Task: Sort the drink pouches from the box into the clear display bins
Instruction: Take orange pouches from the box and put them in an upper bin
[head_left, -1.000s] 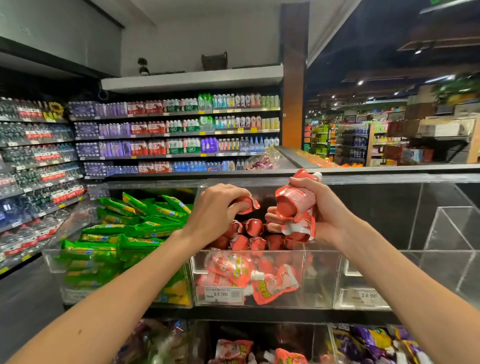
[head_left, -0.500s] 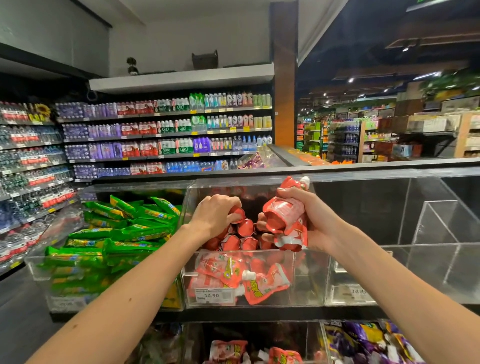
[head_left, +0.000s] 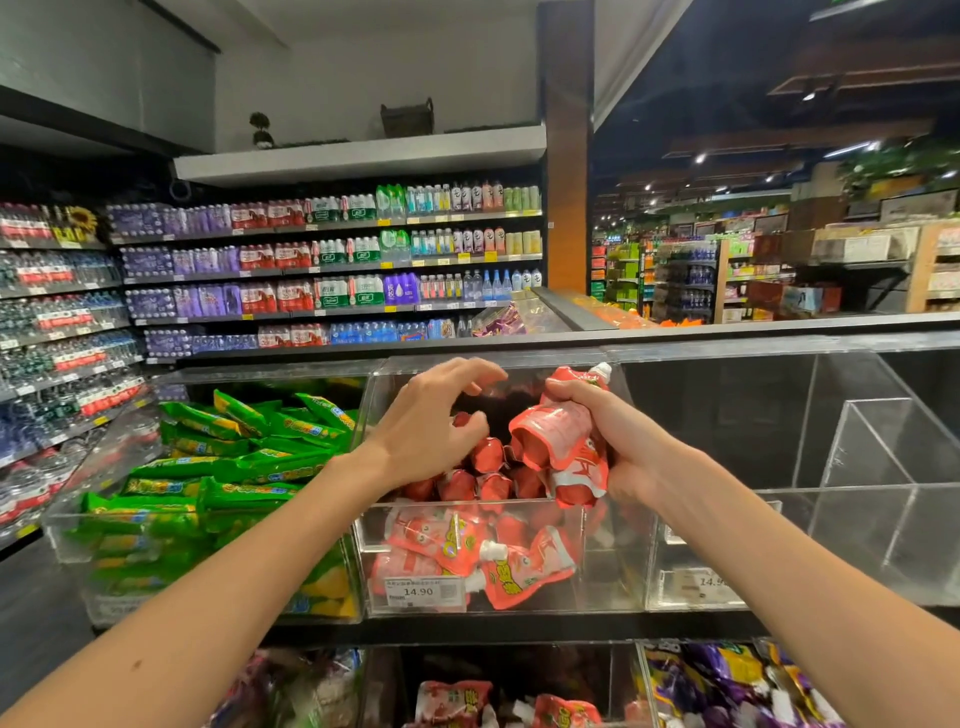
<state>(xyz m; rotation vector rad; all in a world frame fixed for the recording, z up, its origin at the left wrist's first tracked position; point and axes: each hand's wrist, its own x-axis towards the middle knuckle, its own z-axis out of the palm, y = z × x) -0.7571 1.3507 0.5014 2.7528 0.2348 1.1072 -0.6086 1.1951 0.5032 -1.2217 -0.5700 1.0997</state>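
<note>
A clear middle bin holds several red drink pouches, some standing in a row near its top. My right hand grips a bunch of red pouches over the bin's right side, white spout pointing up. My left hand hovers above the standing pouches with fingers spread and lightly curved, holding nothing. The box named in the task is out of sight.
A clear bin at the left is full of green pouches. The clear bins at the right look bare. Lower bins hold red pouches and purple packs. Bottled-drink shelves line the back.
My left hand has let go of the red pouch it held and opened above the row. My right hand with its bunch has sunk slightly.
</note>
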